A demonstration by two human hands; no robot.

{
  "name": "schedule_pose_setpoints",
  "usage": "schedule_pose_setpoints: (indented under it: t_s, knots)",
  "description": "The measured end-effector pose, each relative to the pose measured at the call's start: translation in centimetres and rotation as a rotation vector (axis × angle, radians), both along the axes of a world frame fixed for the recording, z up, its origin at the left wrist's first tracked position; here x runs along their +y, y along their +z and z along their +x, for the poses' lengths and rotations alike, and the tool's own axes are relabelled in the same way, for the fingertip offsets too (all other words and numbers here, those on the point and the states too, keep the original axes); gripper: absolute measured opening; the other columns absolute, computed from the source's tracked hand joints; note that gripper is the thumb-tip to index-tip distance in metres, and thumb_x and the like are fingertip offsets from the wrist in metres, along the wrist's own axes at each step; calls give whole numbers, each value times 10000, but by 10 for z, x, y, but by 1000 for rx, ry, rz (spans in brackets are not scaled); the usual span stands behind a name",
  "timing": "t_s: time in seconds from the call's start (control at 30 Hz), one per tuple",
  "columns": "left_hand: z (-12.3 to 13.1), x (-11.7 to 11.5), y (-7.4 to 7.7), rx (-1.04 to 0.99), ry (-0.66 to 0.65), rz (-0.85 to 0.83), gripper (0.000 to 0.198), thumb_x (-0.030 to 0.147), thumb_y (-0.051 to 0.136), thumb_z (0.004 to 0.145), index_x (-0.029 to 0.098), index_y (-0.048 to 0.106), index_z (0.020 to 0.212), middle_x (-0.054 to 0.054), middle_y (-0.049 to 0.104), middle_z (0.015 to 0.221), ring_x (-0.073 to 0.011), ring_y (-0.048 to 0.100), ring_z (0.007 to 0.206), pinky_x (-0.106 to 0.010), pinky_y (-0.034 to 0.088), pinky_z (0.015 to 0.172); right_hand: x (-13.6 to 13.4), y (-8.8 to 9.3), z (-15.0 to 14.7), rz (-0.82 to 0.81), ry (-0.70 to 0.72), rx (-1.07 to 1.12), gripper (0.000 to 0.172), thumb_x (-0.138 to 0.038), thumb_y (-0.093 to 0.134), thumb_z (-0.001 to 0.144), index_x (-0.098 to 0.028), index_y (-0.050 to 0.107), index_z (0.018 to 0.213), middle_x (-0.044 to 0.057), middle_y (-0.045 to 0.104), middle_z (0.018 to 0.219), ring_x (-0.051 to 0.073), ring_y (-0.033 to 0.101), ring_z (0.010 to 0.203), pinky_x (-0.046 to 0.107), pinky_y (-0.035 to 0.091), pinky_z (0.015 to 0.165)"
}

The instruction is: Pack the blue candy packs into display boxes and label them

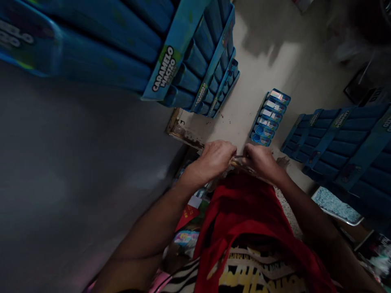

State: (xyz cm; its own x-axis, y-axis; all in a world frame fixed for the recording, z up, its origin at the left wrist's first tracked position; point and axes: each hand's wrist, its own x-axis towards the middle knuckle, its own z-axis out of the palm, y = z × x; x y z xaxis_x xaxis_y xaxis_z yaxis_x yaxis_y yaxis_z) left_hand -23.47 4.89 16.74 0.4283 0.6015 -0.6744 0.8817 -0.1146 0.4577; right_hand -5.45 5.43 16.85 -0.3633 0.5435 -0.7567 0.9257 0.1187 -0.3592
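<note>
My left hand (219,156) and my right hand (259,159) are close together at the table's near edge, just above the red apron (247,203). Both have their fingers closed. A thin dark piece (239,156) stretches between the fingertips of the two hands; what it is cannot be made out. Beyond my right hand, a blue tray of small blue packs (270,116) lies on the pale table (244,97), some packs with white faces and two with round blue tops.
Tall stacks of blue "Caramelo Macizo" boxes (189,73) rise at the upper left. More blue boxes (339,142) stand at the right, above a metal tray of light-blue pieces (337,203). A grey surface (76,171) fills the left side.
</note>
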Motion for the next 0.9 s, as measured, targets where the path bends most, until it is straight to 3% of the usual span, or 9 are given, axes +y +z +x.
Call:
schedule_pose_setpoints:
  t_s: [0.1, 0.17, 0.23, 0.3, 0.43, 0.53, 0.67, 0.9]
  knots:
    - [-18, -10, -11, -242, 58, -61, 170, 258, 587, 947, 203, 705, 1056, -71, 745, 989, -235, 684, 934, -308, 442, 783, 6, -2, 15, -237, -119, 216, 142, -225, 610, 859, -139, 717, 891, 18, 688, 773, 134, 552, 694, 262, 289, 616]
    - [-24, -13, -11, -350, 97, -150, 284, 257, 574, 940, 209, 649, 1210, -33, 728, 960, -203, 667, 869, -284, 441, 765, 8, -4, 23, -438, -164, 327, 117, -228, 572, 819, -153, 660, 803, -36, 567, 664, 110, 473, 625, 254, 278, 594]
    - [-26, -13, -8, -426, 86, -251, 392, 262, 571, 934, 218, 595, 1322, -10, 724, 946, -186, 660, 831, -266, 445, 750, 9, -6, 27, -581, -177, 399, 115, -269, 546, 805, -177, 589, 750, -61, 469, 628, 98, 411, 594, 250, 266, 581]
    - [-27, -11, -6, -504, 27, -314, 367, 281, 573, 933, 228, 635, 1291, -21, 748, 1018, -188, 677, 912, -260, 461, 805, 10, -8, 29, -646, -149, 447, 155, -325, 549, 802, -194, 538, 722, -66, 420, 624, 94, 380, 589, 248, 251, 571]
    - [-26, -8, -13, -578, -39, -333, 285, 309, 586, 905, 209, 757, 1111, -59, 772, 1142, -208, 681, 1056, -263, 462, 899, 15, -10, 27, -700, -72, 443, 130, -307, 564, 783, -180, 592, 779, -48, 488, 648, 107, 434, 599, 242, 282, 560]
    - [-24, -11, -19, -550, 28, -404, 342, 411, 654, 863, 186, 774, 1091, -45, 771, 987, -185, 669, 882, -247, 450, 762, 23, -11, 24, -699, -1, 405, 131, -253, 583, 781, -157, 651, 838, -34, 553, 663, 112, 470, 600, 240, 311, 565]
    - [-19, -16, -22, -555, 171, -453, 320, 470, 662, 846, 171, 758, 911, 5, 665, 715, -137, 549, 661, -240, 374, 634, 31, -9, 19, -651, 99, 415, 108, -242, 627, 817, -148, 681, 810, -42, 550, 618, 104, 445, 577, 246, 303, 570]
    - [-18, -25, -33, -643, 314, -546, 266, 443, 647, 801, 199, 753, 819, 6, 653, 687, -146, 544, 634, -235, 361, 597, 29, -9, 15, -548, 162, 402, 106, -141, 638, 789, -175, 724, 737, -49, 590, 587, 104, 436, 568, 260, 294, 570]
